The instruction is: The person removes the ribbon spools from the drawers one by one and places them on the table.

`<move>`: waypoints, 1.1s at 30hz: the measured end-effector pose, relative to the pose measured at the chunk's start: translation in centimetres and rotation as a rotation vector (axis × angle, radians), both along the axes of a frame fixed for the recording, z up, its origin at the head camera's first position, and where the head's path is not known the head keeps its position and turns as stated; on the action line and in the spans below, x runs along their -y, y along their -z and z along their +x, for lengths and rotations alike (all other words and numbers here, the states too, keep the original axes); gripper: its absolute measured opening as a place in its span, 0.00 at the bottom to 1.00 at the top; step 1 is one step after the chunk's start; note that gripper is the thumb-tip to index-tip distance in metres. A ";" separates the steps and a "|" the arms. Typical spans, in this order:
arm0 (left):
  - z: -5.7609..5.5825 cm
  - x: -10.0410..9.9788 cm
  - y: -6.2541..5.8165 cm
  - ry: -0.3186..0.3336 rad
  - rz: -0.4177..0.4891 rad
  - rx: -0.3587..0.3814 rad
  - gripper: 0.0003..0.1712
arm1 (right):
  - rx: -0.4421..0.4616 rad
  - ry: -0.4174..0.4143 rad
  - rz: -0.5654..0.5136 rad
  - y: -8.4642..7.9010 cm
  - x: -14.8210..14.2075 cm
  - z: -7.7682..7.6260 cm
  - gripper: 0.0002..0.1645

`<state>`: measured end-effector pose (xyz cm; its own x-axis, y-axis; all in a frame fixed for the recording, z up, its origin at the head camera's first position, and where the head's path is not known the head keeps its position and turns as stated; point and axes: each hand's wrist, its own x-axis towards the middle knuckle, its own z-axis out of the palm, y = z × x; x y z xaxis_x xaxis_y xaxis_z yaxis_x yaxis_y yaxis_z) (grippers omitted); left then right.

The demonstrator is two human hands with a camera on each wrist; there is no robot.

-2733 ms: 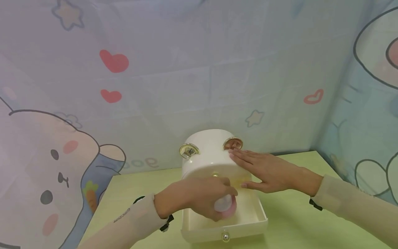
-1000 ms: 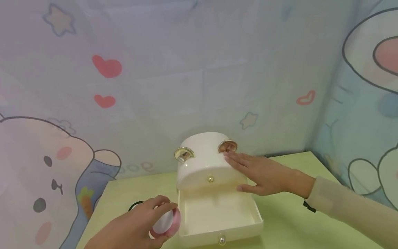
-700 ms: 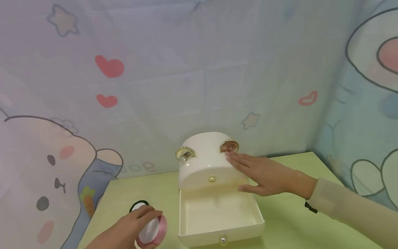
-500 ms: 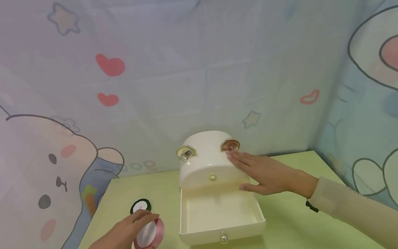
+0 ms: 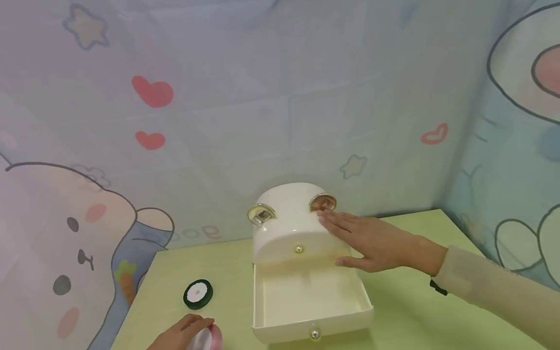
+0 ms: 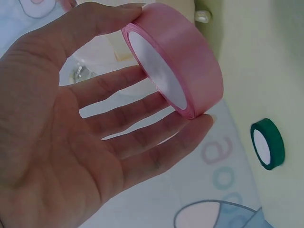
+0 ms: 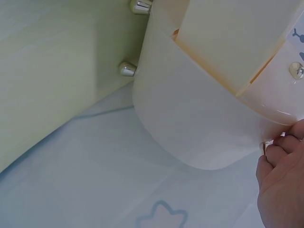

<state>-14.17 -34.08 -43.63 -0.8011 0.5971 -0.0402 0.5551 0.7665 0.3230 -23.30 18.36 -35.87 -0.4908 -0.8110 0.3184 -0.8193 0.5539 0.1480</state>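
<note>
Pink roll (image 6: 194, 59) moved L of drawer (image 5: 284, 334); lt-grn tbl (image 5: 420, 306), cartoon backdrop (image 5: 245, 131).

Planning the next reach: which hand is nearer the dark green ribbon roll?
Left. The left hand, holding a pink satin ribbon roll, is close in front of the green roll; the right hand is farther right, at the glossy white box.

faint letters (image 5: 194, 234) on the backdrop (image 5: 245, 126) — a pink g-like one (image 5: 212, 232), round o's (image 5: 192, 234) beside it — rest unclear
</note>
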 end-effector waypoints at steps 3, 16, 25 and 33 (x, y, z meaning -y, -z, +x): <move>-1.3 2.8 3.3 -0.008 -0.006 -0.029 0.38 | -0.004 -0.010 -0.008 -0.2 0.1 0.0 0.52; -6.5 11.1 12.7 -0.172 -0.106 0.015 0.56 | 0.046 0.024 -0.003 -0.4 -0.4 0.2 0.52; -7.2 12.2 13.0 -0.247 -0.182 0.077 0.57 | 0.027 0.006 -0.007 -0.1 -0.4 0.0 0.52; -6.4 9.3 10.5 -0.341 -0.140 0.139 0.49 | 0.034 0.009 -0.011 -0.2 -0.4 0.3 0.53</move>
